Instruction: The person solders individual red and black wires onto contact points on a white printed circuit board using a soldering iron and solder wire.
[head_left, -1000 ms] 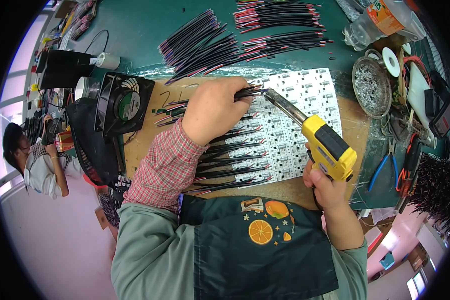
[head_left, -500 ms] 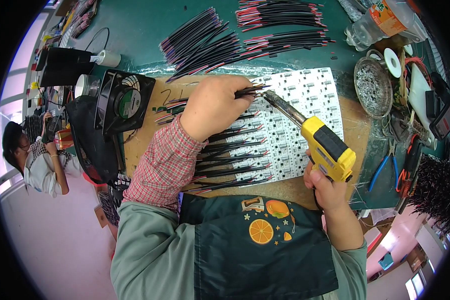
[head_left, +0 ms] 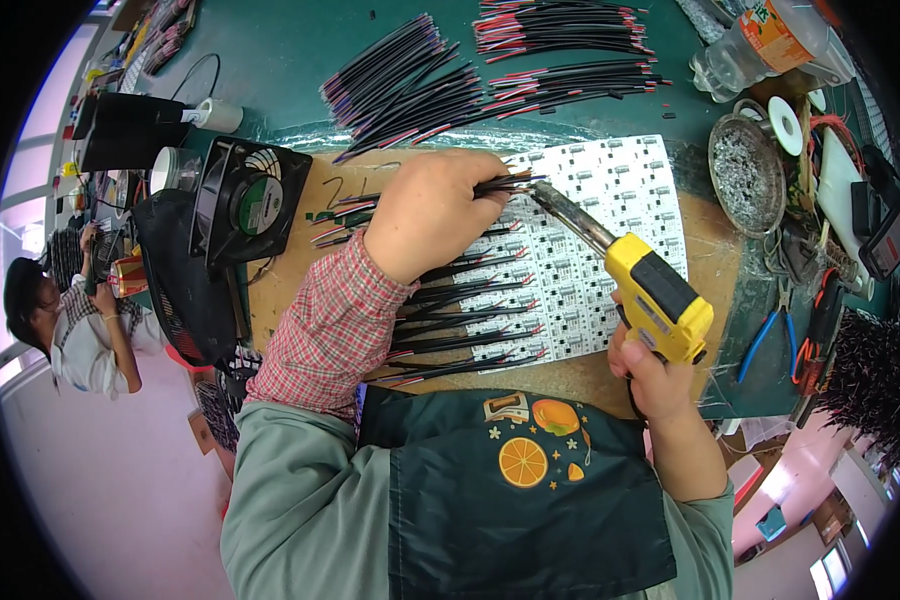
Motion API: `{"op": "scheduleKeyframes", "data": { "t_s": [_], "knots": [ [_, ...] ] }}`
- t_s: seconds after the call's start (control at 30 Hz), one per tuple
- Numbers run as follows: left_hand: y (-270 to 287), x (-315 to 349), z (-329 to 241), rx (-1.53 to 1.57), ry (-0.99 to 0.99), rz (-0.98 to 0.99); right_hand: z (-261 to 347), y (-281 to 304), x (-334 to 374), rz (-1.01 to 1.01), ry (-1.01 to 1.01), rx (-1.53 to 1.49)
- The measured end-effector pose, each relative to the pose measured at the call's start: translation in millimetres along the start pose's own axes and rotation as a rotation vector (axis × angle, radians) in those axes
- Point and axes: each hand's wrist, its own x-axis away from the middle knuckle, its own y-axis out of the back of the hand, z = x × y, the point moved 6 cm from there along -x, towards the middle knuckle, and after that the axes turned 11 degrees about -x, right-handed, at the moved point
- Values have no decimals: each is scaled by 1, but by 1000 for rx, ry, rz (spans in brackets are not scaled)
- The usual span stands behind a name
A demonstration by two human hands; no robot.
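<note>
My right hand [head_left: 652,368] is wrapped round the grip of a yellow and black soldering gun [head_left: 660,298]. Its dark tip points up and left, close to the wire ends by my other hand. My left hand [head_left: 435,215] pinches a few thin black wires [head_left: 505,182] with stripped ends over the upper left of a white sheet of circuit boards [head_left: 595,260]. Whether the tip touches the wires I cannot tell. Rows of wires [head_left: 460,340] lie along the sheet's left edge, their red and black ends on the boards. My left hand hides part of the upper rows.
The sheet lies on a brown board [head_left: 715,255]. Wire bundles [head_left: 560,85] lie at the back. A black fan [head_left: 250,203] stands at left; a dish of metal scraps [head_left: 745,175], blue-handled pliers [head_left: 770,335] and a plastic bottle [head_left: 760,50] are at right. Another person [head_left: 85,320] works at far left.
Both hands and the soldering gun stay almost in place, with only tiny shifts. At far left, the other person's arm has moved up slightly.
</note>
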Motion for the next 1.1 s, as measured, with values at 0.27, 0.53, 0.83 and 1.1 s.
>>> {"op": "scheduleKeyframes", "data": {
  "t_s": [0.27,0.53,0.83,1.1],
  "knots": [
    [0,-1,-1,-25,-24,-3,6,-1,1,-45,-77,-186],
    [2,-1,-3,-24,-19,28,13,6,4,-81,-15,-220],
    [28,9,-11,31,-137,-230,12,15,16,-77,35,-209],
    [29,25,-27,45,-153,-286,-2,7,19,-38,-35,-218]
  ]
}}
